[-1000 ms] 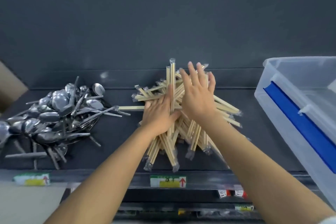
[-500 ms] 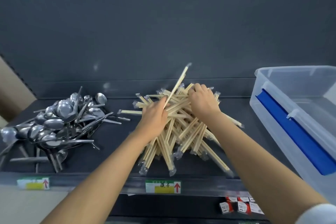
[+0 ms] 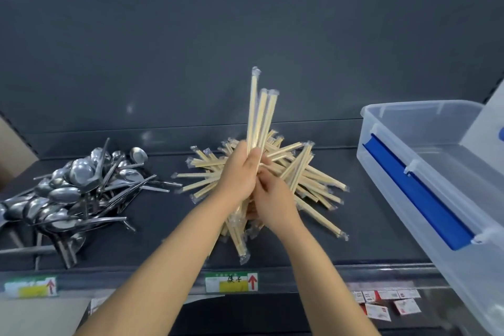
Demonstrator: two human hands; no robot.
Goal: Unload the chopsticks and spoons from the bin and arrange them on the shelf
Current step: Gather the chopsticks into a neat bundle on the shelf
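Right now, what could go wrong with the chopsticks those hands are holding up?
The upright bundle fans apart above the left hand, so a wrapped pair might slide out. The pile has pairs poking toward the shelf edge; a nudge from the right hand could knock them off.

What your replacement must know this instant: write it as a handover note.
Left hand grips a bundle of wrapped chopsticks, upright over the chopstick pile. Right hand pinches the bundle lower down. The spoons lie heaped on the shelf, left side. Clear bin at right, visible part empty. Done: unloading, apparently. Left: align chopsticks and spoons neatly.
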